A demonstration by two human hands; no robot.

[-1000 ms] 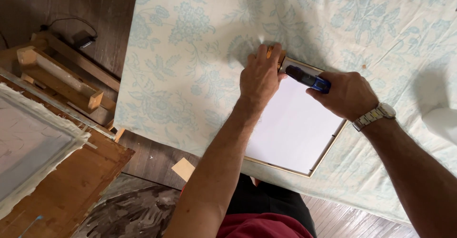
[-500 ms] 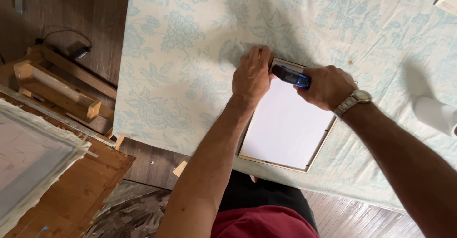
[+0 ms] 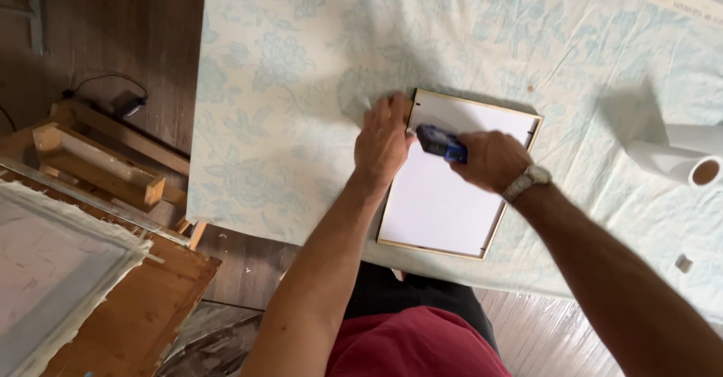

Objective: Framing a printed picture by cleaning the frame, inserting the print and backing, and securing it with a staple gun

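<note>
A white board in a thin frame (image 3: 452,196) was seen flat on the flowered cloth (image 3: 301,83) | its left edge was pressed by the flat, open left hand (image 3: 382,142) | a blue tool (image 3: 442,143) was gripped by the closed right hand (image 3: 493,160) | a white paper roll (image 3: 674,160) lay far right | hands and board sat slightly further right than before.

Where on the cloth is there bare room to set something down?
Bare cloth left of and above the frame, and between the frame and the paper roll. Crowded at the frame's top left corner: left hand, right hand with the blue tool.
</note>
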